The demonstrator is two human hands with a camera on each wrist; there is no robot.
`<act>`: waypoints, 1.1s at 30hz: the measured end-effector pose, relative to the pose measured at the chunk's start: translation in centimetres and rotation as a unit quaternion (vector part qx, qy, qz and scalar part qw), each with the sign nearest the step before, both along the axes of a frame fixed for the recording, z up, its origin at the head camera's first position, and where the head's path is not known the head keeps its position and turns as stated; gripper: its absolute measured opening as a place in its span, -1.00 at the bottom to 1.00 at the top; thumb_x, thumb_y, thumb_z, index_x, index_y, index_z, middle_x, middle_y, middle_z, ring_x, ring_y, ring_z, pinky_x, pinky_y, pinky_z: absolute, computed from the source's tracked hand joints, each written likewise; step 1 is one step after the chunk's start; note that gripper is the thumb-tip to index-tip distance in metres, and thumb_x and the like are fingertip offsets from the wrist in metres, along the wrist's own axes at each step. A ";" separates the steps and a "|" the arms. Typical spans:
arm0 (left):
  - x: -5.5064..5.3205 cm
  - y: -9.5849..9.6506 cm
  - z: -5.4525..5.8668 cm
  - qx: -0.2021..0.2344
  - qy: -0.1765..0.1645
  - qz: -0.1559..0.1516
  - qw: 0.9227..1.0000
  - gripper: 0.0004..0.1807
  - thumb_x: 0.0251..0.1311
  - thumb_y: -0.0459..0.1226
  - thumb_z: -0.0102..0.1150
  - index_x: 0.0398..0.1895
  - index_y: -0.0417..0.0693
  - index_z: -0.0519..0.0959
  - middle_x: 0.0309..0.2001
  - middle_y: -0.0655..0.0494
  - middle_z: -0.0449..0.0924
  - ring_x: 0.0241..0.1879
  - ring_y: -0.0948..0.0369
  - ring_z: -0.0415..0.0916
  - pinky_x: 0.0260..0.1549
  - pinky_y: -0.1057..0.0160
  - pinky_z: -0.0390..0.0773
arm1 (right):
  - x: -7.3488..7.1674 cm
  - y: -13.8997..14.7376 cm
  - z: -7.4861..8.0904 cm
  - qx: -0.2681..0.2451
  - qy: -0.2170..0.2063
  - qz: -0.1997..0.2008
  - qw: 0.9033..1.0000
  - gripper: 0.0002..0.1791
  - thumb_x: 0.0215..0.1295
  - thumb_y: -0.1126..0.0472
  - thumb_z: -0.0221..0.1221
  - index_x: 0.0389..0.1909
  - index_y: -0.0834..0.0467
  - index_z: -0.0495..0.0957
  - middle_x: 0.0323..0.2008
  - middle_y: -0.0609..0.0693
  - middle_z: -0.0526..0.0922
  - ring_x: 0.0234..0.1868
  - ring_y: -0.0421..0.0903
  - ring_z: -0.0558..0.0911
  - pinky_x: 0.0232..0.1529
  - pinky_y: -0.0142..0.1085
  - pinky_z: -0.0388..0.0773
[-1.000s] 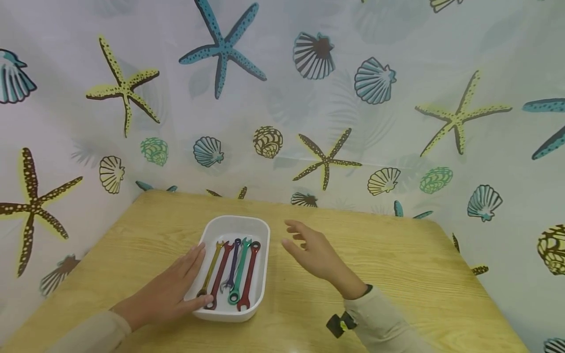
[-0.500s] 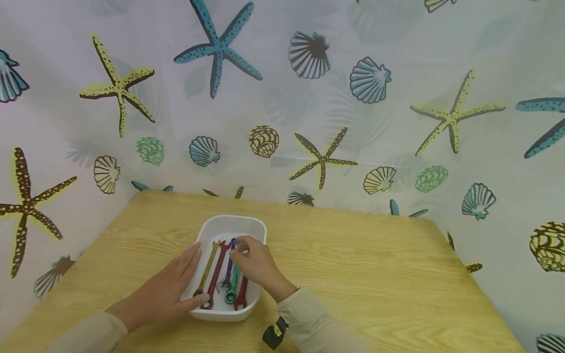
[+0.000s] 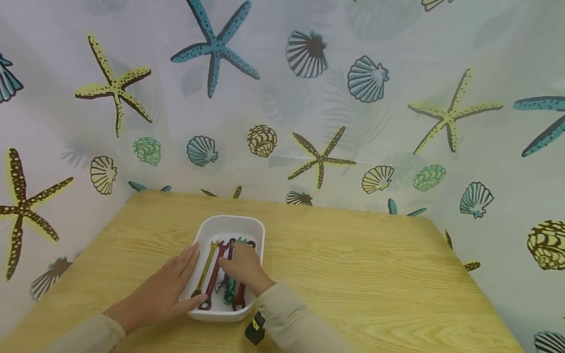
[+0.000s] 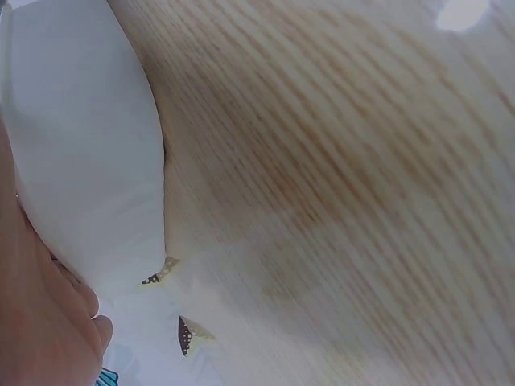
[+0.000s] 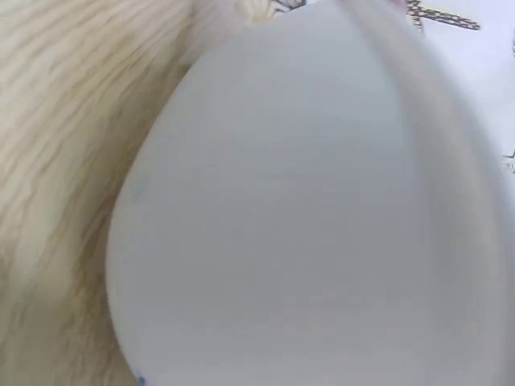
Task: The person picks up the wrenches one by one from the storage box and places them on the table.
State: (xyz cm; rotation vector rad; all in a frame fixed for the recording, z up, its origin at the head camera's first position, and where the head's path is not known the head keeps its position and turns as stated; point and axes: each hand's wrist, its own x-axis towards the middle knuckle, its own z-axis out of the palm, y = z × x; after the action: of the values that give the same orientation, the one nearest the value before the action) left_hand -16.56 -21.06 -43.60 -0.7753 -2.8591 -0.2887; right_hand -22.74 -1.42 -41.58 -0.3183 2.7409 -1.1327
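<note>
Pale walls (image 3: 273, 68) patterned with starfish (image 3: 216, 46) and seashells (image 3: 368, 81) stand behind a wood-grain tabletop (image 3: 375, 260).

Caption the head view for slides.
Left hand against a white, rounded-rectangular plastic tray, right hand at its multicoloured metal wrenches.

A: Site type?

B: Screened-off tabletop station; wider premises cannot be determined.

A: Basis?

B: White sheeting (image 3: 265, 113), printed with starfish (image 3: 216, 45) and scallop shells (image 3: 368, 81), hangs behind the wood-grain table (image 3: 353, 264) and along both its sides, closing off the view beyond.

A: Combination wrenches (image 3: 214, 274) noted. Workshop?

B: Inconclusive. Five wrenches in one white tray (image 3: 230, 225) would fit a workshop, but the seaside-print sheeting points no more to that than to a home.
</note>
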 end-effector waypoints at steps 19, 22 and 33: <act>0.1 0.0 0.0 -0.003 0.012 -0.001 1.000 -0.02 0.26 0.22 -0.03 0.46 -0.33 0.02 0.48 -0.19 -0.03 0.44 -0.03 0.02 0.30 -0.13 0.17 | -0.9 -1.1 -2.6 0.117 0.071 -0.018 0.990 -0.52 0.10 0.27 0.26 -0.02 0.51 0.46 -0.33 0.23 0.60 -0.41 -0.01 0.63 -0.39 -0.25 0.63; 0.2 0.0 0.1 -0.001 0.005 0.001 1.000 -0.02 0.27 0.23 -0.05 0.47 -0.32 0.01 0.49 -0.18 -0.03 0.45 -0.03 0.01 0.31 -0.13 0.17 | -0.9 -1.0 -2.6 0.105 0.056 -0.019 0.993 -0.61 0.08 0.28 0.28 -0.12 0.44 0.51 -0.45 0.13 0.57 -0.50 -0.10 0.56 -0.49 -0.31 0.58; 0.1 0.0 -0.2 0.002 0.001 0.005 1.000 -0.04 0.27 0.21 -0.03 0.47 -0.30 0.01 0.49 -0.15 -0.03 0.45 -0.05 0.01 0.31 -0.11 0.17 | -1.0 -1.0 -2.7 0.072 0.016 -0.021 0.997 -0.71 0.06 0.25 0.32 -0.25 0.29 0.50 -0.47 0.04 0.51 -0.48 -0.09 0.49 -0.47 -0.25 0.55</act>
State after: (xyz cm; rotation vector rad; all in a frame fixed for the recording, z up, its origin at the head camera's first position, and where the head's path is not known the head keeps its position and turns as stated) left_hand -16.51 -21.10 -43.78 -0.7611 -2.8591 -0.2940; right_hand -23.78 -2.40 -44.27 -0.2625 2.8514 -0.9420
